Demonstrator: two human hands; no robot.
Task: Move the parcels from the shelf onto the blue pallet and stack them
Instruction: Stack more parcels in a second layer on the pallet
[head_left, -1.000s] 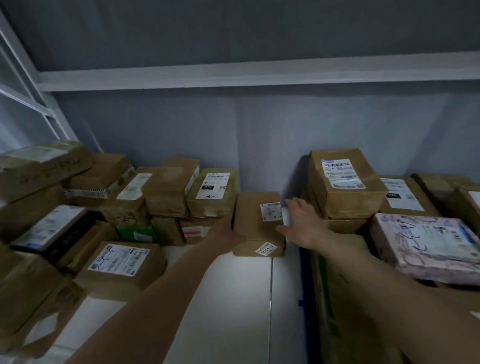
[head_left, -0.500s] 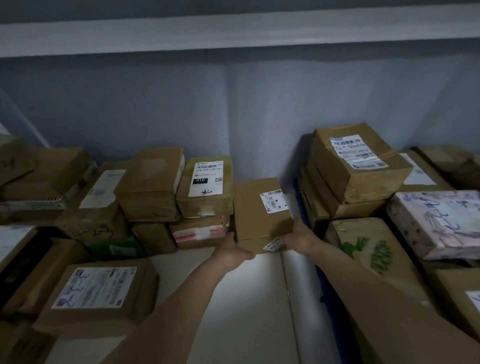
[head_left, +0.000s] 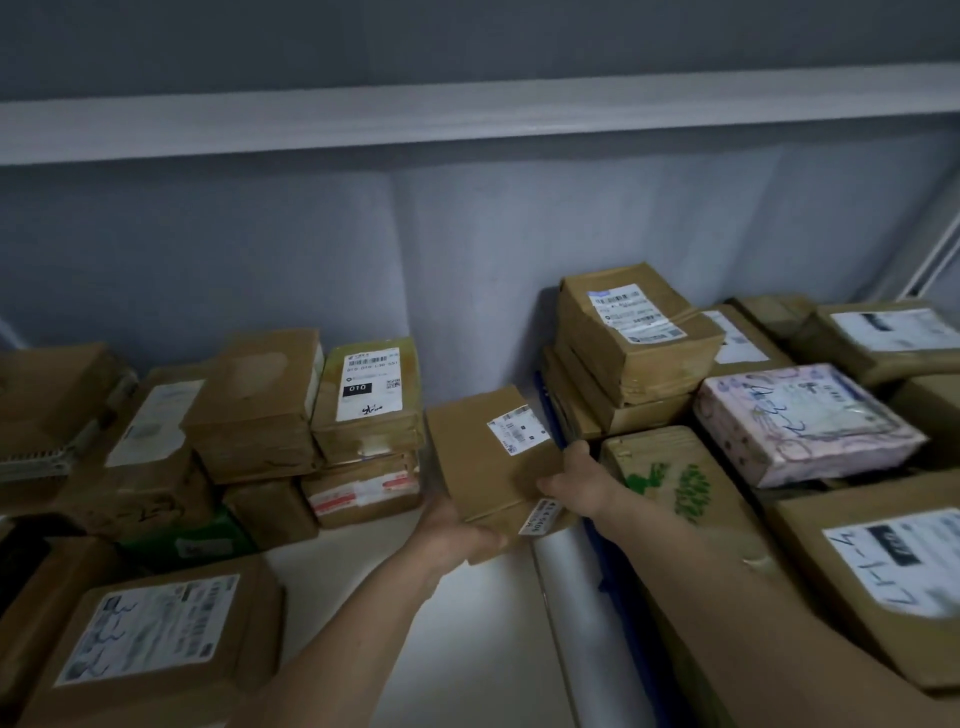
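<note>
- A brown cardboard parcel (head_left: 493, 457) is held between both hands near the middle of the view, tilted, with its far end toward the grey back wall (head_left: 467, 249).
- The parcel's near left corner is gripped by the left hand (head_left: 457, 535), whose fingers are curled under and around the lower edge.
- The parcel's right side is grasped by the right hand (head_left: 576, 483), the thumb lying on the top face and the fingers hidden behind the side.
- Two white labels are seen on the parcel: one on its top face near the far right corner, one on the near face beside the left hand.
- Whether the parcel's underside touches the white shelf surface (head_left: 467, 623) cannot be told.
- To the left, on the shelf, other parcels are stacked; a yellow-taped box with a "010" label (head_left: 369, 395) stands just beside the held parcel.
- A flat brown box with handwritten marks on its label (head_left: 150, 634) lies in the near left corner.
- To the right, a strip of blue edge (head_left: 613, 566) is seen just under the right forearm, between the shelf and a second group of parcels.
- In that group a pink wrapped parcel (head_left: 800, 421) lies beside a box with green print (head_left: 670, 483), and a labelled brown box (head_left: 634, 332) sits atop a stack behind them.
</note>
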